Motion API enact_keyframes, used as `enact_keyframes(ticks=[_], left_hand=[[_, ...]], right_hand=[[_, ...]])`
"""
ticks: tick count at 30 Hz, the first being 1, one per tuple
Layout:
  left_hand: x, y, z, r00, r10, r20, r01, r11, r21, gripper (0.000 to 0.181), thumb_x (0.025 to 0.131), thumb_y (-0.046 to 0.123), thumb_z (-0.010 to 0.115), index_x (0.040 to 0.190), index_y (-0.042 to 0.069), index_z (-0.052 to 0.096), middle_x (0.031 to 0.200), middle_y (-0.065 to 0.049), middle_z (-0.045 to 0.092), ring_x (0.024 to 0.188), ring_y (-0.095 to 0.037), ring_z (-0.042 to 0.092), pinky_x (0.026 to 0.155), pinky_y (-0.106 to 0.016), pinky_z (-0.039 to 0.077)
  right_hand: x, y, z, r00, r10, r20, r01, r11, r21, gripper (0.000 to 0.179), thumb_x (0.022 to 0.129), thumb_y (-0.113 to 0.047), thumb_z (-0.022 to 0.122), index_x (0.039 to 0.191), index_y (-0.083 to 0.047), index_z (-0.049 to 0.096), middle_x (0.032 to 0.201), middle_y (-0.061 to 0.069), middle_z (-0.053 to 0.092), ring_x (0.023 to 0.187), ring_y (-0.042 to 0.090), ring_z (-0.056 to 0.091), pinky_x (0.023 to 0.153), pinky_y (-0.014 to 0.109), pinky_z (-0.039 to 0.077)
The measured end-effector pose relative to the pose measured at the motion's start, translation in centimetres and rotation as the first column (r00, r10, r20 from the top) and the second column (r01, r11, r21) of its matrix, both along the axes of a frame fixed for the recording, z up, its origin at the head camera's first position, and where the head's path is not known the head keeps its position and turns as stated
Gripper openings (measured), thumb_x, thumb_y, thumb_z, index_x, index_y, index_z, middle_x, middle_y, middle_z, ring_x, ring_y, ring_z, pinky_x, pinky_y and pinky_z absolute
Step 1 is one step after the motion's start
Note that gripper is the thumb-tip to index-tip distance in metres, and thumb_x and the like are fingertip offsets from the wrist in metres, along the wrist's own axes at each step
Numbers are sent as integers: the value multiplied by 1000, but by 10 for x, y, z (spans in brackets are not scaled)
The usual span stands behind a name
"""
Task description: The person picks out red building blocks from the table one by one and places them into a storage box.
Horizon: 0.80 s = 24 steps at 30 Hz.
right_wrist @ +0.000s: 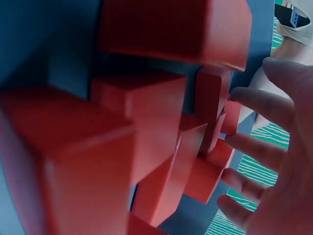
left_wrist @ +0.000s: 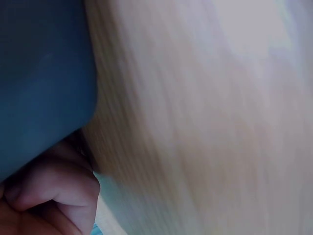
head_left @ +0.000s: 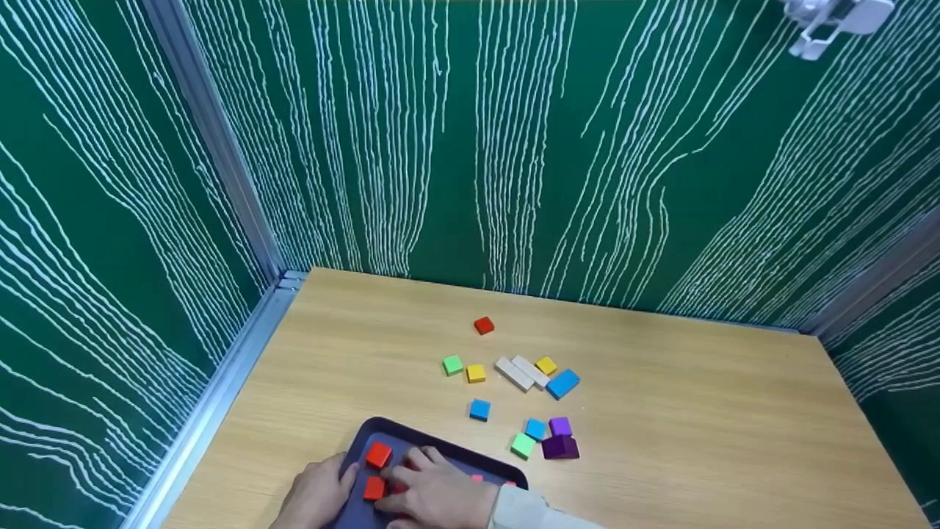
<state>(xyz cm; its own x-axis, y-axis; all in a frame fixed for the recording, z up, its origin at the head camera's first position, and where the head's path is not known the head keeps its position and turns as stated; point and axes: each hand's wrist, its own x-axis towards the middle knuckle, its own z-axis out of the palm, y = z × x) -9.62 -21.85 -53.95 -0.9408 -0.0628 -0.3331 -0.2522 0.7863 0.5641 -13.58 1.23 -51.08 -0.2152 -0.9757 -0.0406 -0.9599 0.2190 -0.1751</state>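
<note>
My left hand (head_left: pixel 316 491) grips the left side of a dark tray (head_left: pixel 396 433), thumb over the rim. In the left wrist view, the fingers (left_wrist: pixel 68 188) curl beside and under the tray's corner. Inside the tray lie several red blocks, among them a red cube (head_left: pixel 379 455) and a second red cube (head_left: pixel 374 488) below it. Over these blocks reaches my right hand (head_left: pixel 437 488), its fingers spread and loosely bent. Seen from the right wrist, the fingertips are right at the far red blocks (right_wrist: pixel 210 171), while larger red blocks (right_wrist: pixel 151 112) fill the near side.
Beyond the tray, loose blocks are scattered on the wooden table (head_left: pixel 698 441): a red block (head_left: pixel 484 325), a green block (head_left: pixel 452 365), a yellow block (head_left: pixel 476 373), white bars (head_left: pixel 514 374), a blue block (head_left: pixel 563 384) and a purple block (head_left: pixel 560 447). Green walls (head_left: pixel 455 147) enclose the table.
</note>
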Motion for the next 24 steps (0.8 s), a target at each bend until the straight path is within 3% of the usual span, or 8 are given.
enact_keyframes(ticks=[8,15,24], left_hand=[[0,1,0,1000,9,-1,-9,1000,2,30,102,31,58,114,5,68,97,-10,70,86,-22,66,74,-48,49],[2,1,0,999,-8,-41,8,1000,-10,28,101,29,59,112,5,69,95,-11,70,85,-25,67,72,-49,50],[0,1,0,999,-17,-29,17,1000,-9,26,102,29,58,109,6,68,88,-7,67,77,-20,63,66,-44,48]], right_hand=[[-2,-1,-2,1000,-19,19,19,1000,18,41,106,-50,40,136,-35,62,142,-7,50,111,16,40,98,37,36],[-6,6,8,997,-54,62,56,998,-26,38,106,-48,43,136,-35,62,147,-4,47,117,19,41,97,40,38],[-31,23,20,981,-194,9,194,974,-112,39,105,-45,48,139,-30,60,152,7,44,125,30,44,95,50,40]])
